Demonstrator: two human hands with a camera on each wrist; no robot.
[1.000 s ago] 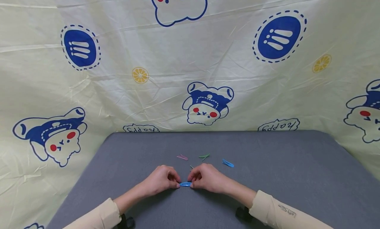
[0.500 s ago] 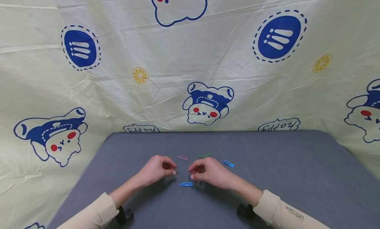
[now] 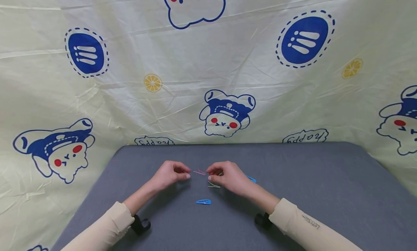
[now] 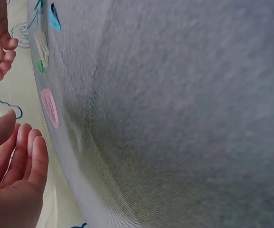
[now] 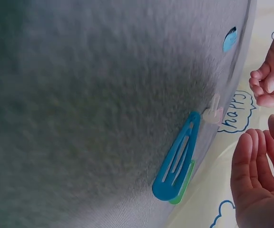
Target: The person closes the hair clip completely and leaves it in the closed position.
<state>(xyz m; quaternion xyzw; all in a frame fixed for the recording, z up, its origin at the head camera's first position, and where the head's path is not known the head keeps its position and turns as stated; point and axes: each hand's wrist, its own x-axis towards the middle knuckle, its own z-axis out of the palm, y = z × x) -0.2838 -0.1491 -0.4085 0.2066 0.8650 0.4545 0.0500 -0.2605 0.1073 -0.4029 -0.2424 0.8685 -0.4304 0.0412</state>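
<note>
My left hand (image 3: pixel 172 175) hovers just left of a pink snap hair clip (image 3: pixel 199 172), fingers loosely bent and holding nothing. On the clip's other side is my right hand (image 3: pixel 228 175), also holding nothing, its fingertips over a pale hair clip (image 3: pixel 214 186). The left wrist view shows the pink clip lying flat on the cloth, beyond the left fingertips. A blue hair clip (image 3: pixel 203 201) lies nearer the front, apart from both hands. Another blue clip (image 5: pixel 177 156) and a green clip (image 5: pixel 184 183) lie by my right hand, which hides the green one in the head view.
A grey cloth-covered table (image 3: pixel 293 200) lies under the hands. Behind it hangs a pale printed curtain (image 3: pixel 182 110). A dark strap piece (image 3: pixel 140 225) sticks out under the left cuff, with a similar one (image 3: pixel 263 221) under the right.
Both hands have let go of the front blue clip, which stays on the table. They have moved away from it to either side of the pink clip, uncovering the pale clip.
</note>
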